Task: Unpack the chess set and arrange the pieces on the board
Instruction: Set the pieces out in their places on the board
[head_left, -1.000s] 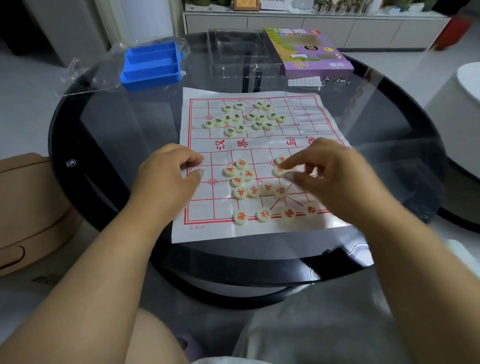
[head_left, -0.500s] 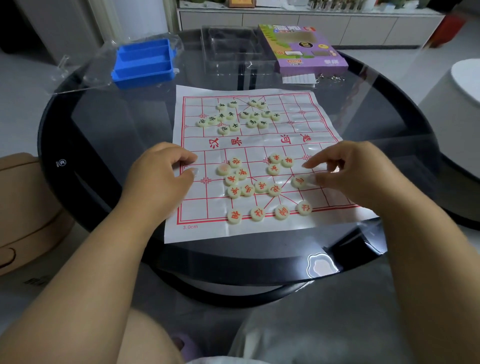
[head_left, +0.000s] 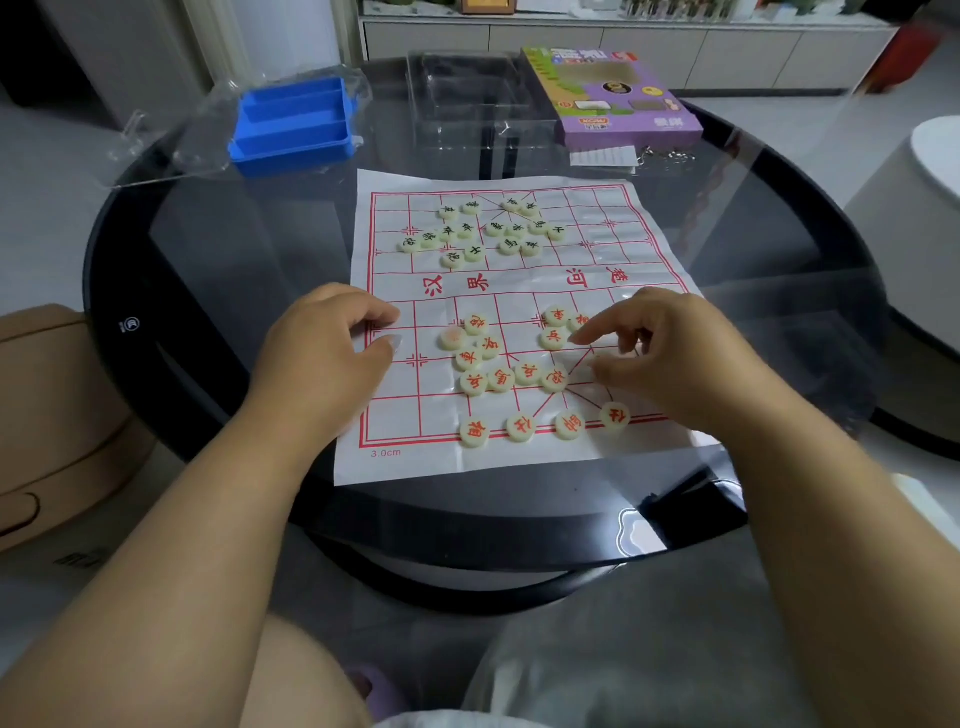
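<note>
Risk to the sheet: the paper board (head_left: 519, 291) lies loose on the glass table (head_left: 218, 270); if the left hand (head_left: 322, 358) lifts off its left edge, a push on a piece could drag or wrinkle it
Risk to placed pieces: the four red pieces (head_left: 540, 427) along the near line, lower centre of the frame, sit close under the right wrist and could be knocked off their points
Risk of mixing: the loose red pile (head_left: 498, 364) is packed tight, so one sliding piece may shove its neighbours
Left hand: palm down at centre left, fingers loosely curled, thumb flat on the sheet, holding nothing
Right hand (head_left: 670, 353): centre right, forefinger out beside a red piece (head_left: 551, 338), other fingers bent under; I cannot tell if it pinches anything
Black pieces (head_left: 483, 231): bunched, upper centre
</note>
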